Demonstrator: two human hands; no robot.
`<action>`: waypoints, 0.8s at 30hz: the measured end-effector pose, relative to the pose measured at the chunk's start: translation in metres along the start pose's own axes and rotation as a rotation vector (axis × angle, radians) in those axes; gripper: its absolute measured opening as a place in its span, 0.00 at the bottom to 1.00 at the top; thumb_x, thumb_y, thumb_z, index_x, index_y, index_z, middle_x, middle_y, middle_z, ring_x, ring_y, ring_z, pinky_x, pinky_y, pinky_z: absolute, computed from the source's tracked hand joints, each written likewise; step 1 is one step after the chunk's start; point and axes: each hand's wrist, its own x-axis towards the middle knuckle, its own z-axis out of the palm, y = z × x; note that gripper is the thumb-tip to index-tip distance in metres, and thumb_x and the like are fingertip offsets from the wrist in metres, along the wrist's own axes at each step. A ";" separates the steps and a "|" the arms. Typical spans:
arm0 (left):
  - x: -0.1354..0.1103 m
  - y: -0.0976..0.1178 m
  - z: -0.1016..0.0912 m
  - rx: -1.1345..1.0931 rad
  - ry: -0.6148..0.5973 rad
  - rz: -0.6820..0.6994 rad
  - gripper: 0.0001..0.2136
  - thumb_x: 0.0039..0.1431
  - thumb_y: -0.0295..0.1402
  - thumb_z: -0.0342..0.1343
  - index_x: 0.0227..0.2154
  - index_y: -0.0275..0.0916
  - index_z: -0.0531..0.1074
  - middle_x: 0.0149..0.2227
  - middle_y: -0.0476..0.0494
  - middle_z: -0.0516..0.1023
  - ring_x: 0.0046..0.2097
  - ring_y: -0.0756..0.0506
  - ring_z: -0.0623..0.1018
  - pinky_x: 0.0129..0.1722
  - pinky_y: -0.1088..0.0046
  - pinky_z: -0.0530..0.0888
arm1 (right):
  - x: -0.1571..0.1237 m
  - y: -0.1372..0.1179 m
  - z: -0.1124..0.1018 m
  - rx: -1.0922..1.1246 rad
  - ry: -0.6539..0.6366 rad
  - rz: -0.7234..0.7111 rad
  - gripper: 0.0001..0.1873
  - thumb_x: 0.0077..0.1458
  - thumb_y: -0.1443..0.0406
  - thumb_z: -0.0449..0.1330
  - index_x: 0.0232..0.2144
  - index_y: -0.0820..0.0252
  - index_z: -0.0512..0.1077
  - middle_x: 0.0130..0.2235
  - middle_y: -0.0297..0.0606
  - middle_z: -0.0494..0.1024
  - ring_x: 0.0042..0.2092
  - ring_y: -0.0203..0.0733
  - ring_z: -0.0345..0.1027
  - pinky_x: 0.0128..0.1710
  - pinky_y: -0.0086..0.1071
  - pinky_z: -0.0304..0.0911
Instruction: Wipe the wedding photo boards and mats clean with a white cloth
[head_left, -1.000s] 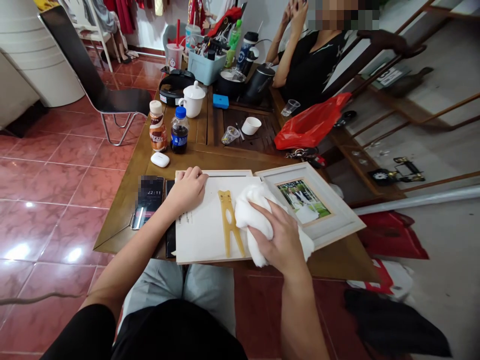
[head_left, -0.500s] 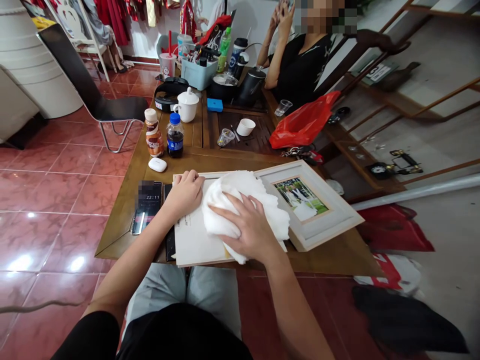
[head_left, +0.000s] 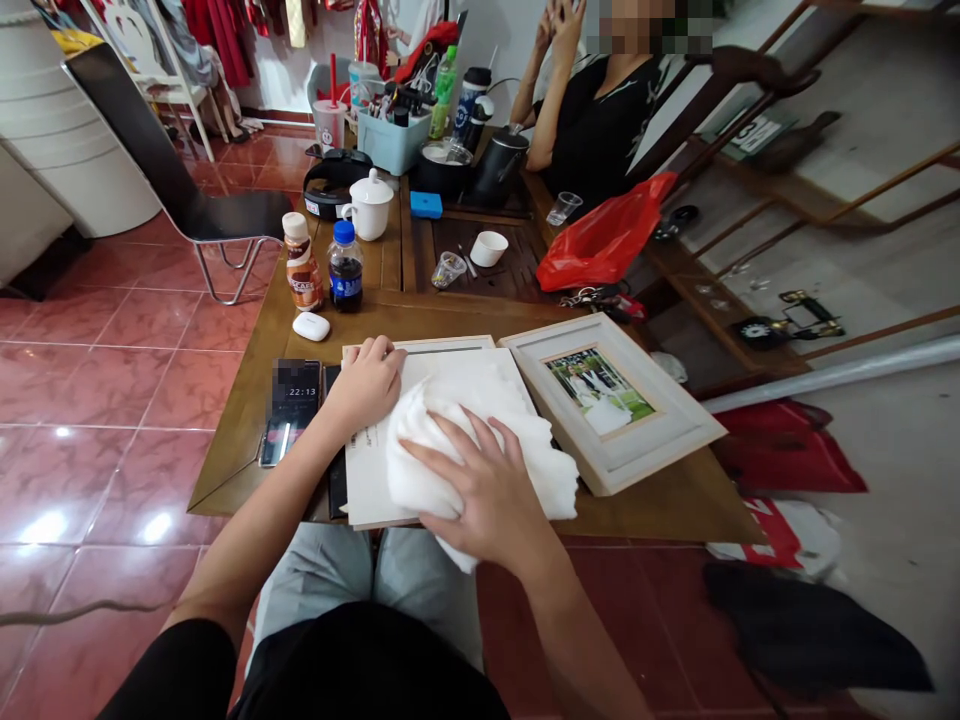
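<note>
On the near part of the wooden table lies a flat white panel [head_left: 367, 490] with small dark print along its left side. My left hand [head_left: 373, 378] rests on its upper left, fingers bent and close together, pressing on it. With fingers spread, my right hand [head_left: 480, 480] grips a bunched white cloth [head_left: 420, 450] against the panel. Part of the cloth hangs past the near edge, and it hides the panel's lower right. Beside it, a white picture frame [head_left: 517, 365] holding a wedding photo [head_left: 598, 388] leans at an angle on the right.
A phone [head_left: 291, 412] and white earbud case [head_left: 310, 326] lie left. Behind stand a brown-labelled bottle [head_left: 302, 265], a blue-capped bottle [head_left: 346, 268] and a lidded white cup [head_left: 370, 207]. A red plastic bag [head_left: 604, 245] sits right. Across the table is another person [head_left: 600, 125].
My right hand has moved the cloth down and slightly left, toward the near edge, uncovering the panel's upper part. My left hand stays on the panel's upper left.
</note>
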 end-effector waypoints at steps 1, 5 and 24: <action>0.000 -0.001 0.000 -0.002 -0.005 0.004 0.16 0.70 0.27 0.42 0.52 0.36 0.73 0.51 0.33 0.73 0.54 0.35 0.71 0.55 0.54 0.67 | 0.008 0.000 0.001 -0.012 0.007 0.044 0.36 0.55 0.49 0.64 0.65 0.39 0.68 0.71 0.38 0.62 0.70 0.67 0.51 0.66 0.63 0.44; -0.001 -0.004 0.001 -0.007 -0.018 0.019 0.17 0.71 0.28 0.42 0.54 0.36 0.72 0.52 0.33 0.72 0.54 0.34 0.70 0.55 0.53 0.68 | 0.033 -0.002 0.003 -0.050 0.019 0.172 0.35 0.55 0.52 0.64 0.65 0.41 0.68 0.71 0.40 0.61 0.69 0.68 0.51 0.65 0.64 0.46; -0.002 -0.002 0.002 -0.001 0.020 -0.002 0.16 0.69 0.27 0.43 0.52 0.38 0.73 0.51 0.35 0.72 0.53 0.36 0.70 0.55 0.56 0.66 | -0.002 -0.010 -0.001 0.077 -0.038 -0.048 0.39 0.53 0.46 0.65 0.66 0.40 0.67 0.72 0.38 0.60 0.72 0.66 0.48 0.69 0.63 0.36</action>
